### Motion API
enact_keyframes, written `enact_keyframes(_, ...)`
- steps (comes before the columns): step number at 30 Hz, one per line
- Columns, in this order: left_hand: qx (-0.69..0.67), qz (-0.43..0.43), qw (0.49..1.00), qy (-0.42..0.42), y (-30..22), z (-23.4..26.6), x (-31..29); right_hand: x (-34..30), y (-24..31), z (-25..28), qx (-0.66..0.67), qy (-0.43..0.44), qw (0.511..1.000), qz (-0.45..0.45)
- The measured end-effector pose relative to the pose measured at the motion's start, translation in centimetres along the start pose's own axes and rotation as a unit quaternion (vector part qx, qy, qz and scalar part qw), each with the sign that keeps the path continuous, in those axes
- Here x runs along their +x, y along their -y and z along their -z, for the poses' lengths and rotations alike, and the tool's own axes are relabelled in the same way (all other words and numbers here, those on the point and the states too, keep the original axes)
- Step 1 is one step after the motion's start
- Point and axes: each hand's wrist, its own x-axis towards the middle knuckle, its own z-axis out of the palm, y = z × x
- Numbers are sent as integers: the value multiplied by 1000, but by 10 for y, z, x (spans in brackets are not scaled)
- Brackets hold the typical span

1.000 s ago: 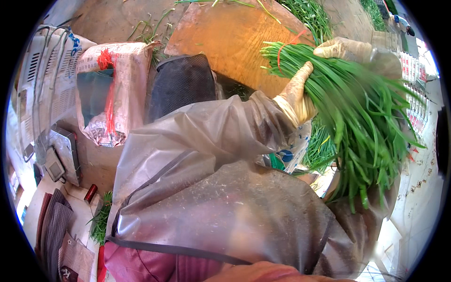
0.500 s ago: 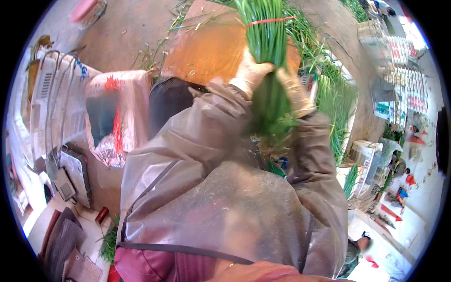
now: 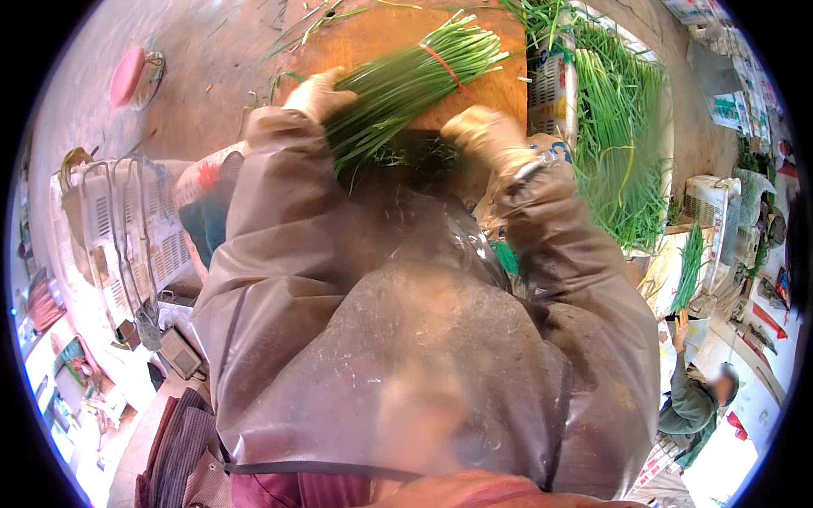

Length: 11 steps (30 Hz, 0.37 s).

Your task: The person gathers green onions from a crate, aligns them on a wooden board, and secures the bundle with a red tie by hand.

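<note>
A bundle of long green garlic chives (image 3: 398, 93) lies tilted over an orange-brown board, its pale cut ends toward the far right. A thin red band (image 3: 442, 66) circles it near those ends. My left hand (image 3: 322, 95), in a pale glove, is closed at the bundle's left side. On the near right, my gloved right hand (image 3: 487, 135) is apart from the stalks, its fingers curled and slightly blurred. The band's loose end points toward it; whether those fingers hold anything is hidden. The bundle's leafy tips hang toward my brown waterproof apron.
The board (image 3: 500, 85) has loose leaves on it. To the right, a white crate (image 3: 569, 93) holds many more chives (image 3: 622, 144). A pink-topped stool (image 3: 129, 78) and stacked white crates (image 3: 102, 212) stand left. Another person (image 3: 699, 402) reaches toward chives at the lower right.
The bundle has swung from upright in both hands to a slant, cut ends far right. My left hand has moved left; my right hand has come off the bundle. The view has shifted.
</note>
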Motion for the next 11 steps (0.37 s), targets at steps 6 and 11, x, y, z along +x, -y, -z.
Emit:
enact_keyframes(6,20,-187,965,-180,-121,23,8,30,-38,5,-81,64,942,-320)
enact_keyframes(11,265,-73,956,-106,-188,-38,18,41,-16,19,1,11,940,-342)
